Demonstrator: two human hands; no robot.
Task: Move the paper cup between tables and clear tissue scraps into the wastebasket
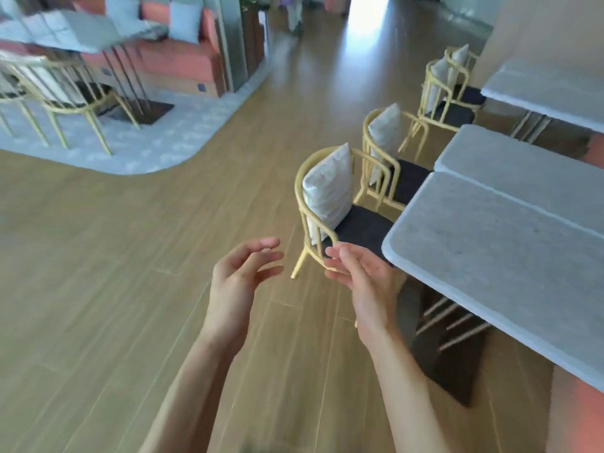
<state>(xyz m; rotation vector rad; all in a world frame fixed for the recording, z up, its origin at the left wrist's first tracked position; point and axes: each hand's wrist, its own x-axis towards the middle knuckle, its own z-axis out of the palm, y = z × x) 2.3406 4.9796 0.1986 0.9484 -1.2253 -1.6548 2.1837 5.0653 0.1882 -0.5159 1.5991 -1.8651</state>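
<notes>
Left hand & right hand both empty, fingers loosely spread, beside marble table. No cup/tissue in view. Paper cup likely light, crushable: grip mid-wall gently.

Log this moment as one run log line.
left hand: open, empty | right hand: open, empty | cup: not in view | nearest table: bare where visible | chair: tucked in

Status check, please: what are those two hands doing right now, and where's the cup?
Left hand open, empty. Right hand open, empty. No cup or wastebasket in view. Chair just ahead, by the table.
</notes>
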